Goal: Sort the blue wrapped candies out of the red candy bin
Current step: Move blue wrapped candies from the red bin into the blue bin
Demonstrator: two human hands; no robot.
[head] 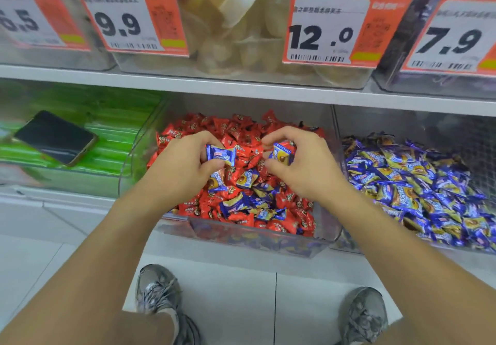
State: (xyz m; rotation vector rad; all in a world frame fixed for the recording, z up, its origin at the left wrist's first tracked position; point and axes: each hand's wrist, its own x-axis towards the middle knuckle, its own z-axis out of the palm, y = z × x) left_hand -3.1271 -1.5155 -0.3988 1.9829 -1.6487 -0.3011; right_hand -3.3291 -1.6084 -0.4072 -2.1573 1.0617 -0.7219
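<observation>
While my left hand (pixel 185 165) and right hand (pixel 298 162) each pinch one blue candy (pixel 220 154) above the red bin (pixel 326 233), the job looks partly done. More blue ones (pixel 257 202) lie among the red candies (pixel 236 127) near the front. Their wrappers are glossy, crinkled, with yellow print.

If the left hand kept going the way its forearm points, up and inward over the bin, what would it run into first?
Probably the pile of red candies at the back of the red candy bin. The left hand already pinches a blue candy just above them. Depth is unclear.
</observation>
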